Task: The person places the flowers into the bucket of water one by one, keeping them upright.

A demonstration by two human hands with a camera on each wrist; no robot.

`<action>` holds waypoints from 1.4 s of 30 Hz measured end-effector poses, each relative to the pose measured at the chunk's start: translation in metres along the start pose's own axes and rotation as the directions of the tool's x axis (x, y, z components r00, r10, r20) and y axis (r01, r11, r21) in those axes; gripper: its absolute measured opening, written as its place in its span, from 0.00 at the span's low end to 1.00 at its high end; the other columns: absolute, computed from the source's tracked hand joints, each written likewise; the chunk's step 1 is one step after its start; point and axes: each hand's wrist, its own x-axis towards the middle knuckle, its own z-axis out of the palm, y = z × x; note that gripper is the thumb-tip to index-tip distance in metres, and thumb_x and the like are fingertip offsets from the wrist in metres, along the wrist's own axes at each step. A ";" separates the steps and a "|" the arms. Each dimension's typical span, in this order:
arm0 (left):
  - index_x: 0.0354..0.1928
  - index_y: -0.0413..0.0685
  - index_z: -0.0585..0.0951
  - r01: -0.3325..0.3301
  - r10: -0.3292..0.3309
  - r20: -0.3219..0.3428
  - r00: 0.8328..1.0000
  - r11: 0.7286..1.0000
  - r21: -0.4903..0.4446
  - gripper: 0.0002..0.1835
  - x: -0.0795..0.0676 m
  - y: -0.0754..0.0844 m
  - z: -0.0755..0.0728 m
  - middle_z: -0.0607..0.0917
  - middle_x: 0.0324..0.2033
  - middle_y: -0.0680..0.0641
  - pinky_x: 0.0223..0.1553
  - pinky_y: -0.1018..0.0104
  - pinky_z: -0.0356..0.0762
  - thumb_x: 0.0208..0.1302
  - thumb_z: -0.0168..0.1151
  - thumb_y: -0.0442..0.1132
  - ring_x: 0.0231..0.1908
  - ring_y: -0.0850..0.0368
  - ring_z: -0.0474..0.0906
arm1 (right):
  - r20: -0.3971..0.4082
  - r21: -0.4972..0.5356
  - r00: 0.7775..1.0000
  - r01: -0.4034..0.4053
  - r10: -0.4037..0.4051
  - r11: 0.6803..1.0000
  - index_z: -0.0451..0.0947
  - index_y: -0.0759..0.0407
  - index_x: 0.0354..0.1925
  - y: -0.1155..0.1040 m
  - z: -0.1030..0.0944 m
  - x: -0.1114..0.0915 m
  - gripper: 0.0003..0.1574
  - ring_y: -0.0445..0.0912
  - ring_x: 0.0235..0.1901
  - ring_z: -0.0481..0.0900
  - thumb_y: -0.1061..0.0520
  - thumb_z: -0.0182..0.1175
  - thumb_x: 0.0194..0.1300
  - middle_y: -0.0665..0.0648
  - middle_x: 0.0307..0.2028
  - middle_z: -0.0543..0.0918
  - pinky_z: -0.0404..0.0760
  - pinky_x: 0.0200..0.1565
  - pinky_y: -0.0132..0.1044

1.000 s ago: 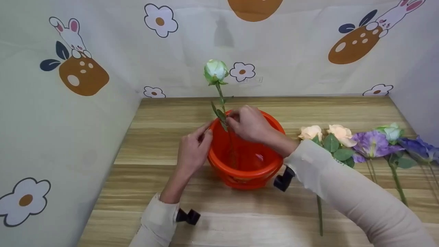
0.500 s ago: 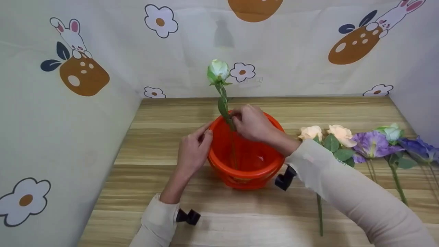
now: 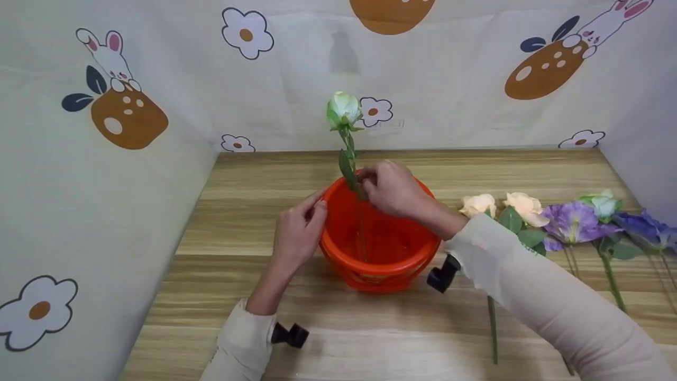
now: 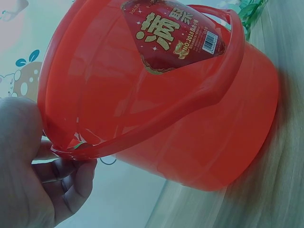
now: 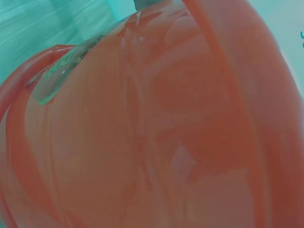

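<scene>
A red plastic bucket (image 3: 389, 267) stands upright on the wooden table. My left hand (image 3: 297, 233) grips its left rim; in the left wrist view that hand (image 4: 64, 185) has its fingers curled at the rim beside the handle joint. Over the bucket's far side, my right hand (image 3: 389, 188) pinches the green stem of a pale green artificial rose (image 3: 345, 110). The bloom rises above the rim, and the stem's lower part runs down inside the bucket. The bucket's wall (image 5: 118, 142) fills the right wrist view, which does not show the hand.
To the right lie several artificial flowers: peach roses (image 3: 526, 207), a purple flower (image 3: 574, 221), another pale green rose (image 3: 604, 205) and a dark blue-violet flower (image 3: 648, 230). A printed cloth wall (image 3: 296, 74) rises behind the table (image 3: 222, 275).
The pale green rose has shifted right and its stem has come more upright, with the right hand moving slightly right. The left hand stays on the bucket's rim.
</scene>
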 end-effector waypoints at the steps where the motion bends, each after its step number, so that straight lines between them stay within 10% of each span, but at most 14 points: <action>1: 0.64 0.50 0.86 -0.002 0.002 0.000 1.000 1.000 -0.001 0.21 0.000 0.000 0.000 0.69 0.20 0.55 0.25 0.70 0.63 0.77 0.54 0.43 0.22 0.60 0.66 | -0.003 -0.002 1.000 0.000 0.000 1.000 0.88 0.63 0.53 0.000 0.000 0.000 0.19 0.46 0.27 0.81 0.64 0.52 0.76 0.59 0.37 0.88 0.81 0.26 0.32; 16: 0.64 0.49 0.86 -0.012 0.012 0.004 1.000 1.000 -0.013 0.21 -0.001 0.001 -0.001 0.70 0.21 0.55 0.27 0.70 0.65 0.77 0.54 0.43 0.24 0.59 0.67 | -0.071 -0.052 0.996 0.042 -0.046 0.998 0.88 0.66 0.52 0.002 -0.010 -0.003 0.17 0.44 0.22 0.79 0.64 0.54 0.74 0.60 0.31 0.86 0.77 0.24 0.31; 29: 0.64 0.50 0.86 0.013 -0.013 -0.005 1.000 1.000 -0.023 0.20 0.000 0.000 0.000 0.75 0.23 0.51 0.27 0.69 0.71 0.77 0.55 0.43 0.26 0.57 0.72 | -0.179 0.068 0.984 0.019 -0.007 0.998 0.87 0.64 0.50 0.014 -0.058 -0.018 0.14 0.48 0.25 0.86 0.59 0.59 0.75 0.63 0.34 0.89 0.86 0.30 0.31; 42: 0.65 0.50 0.86 0.032 -0.031 0.009 0.999 0.999 -0.024 0.21 0.000 0.000 0.000 0.74 0.22 0.51 0.25 0.71 0.69 0.78 0.54 0.44 0.25 0.58 0.71 | -0.295 -0.052 0.955 -0.049 0.031 0.997 0.89 0.65 0.45 0.078 -0.091 -0.068 0.14 0.51 0.24 0.87 0.57 0.61 0.74 0.62 0.31 0.90 0.82 0.24 0.29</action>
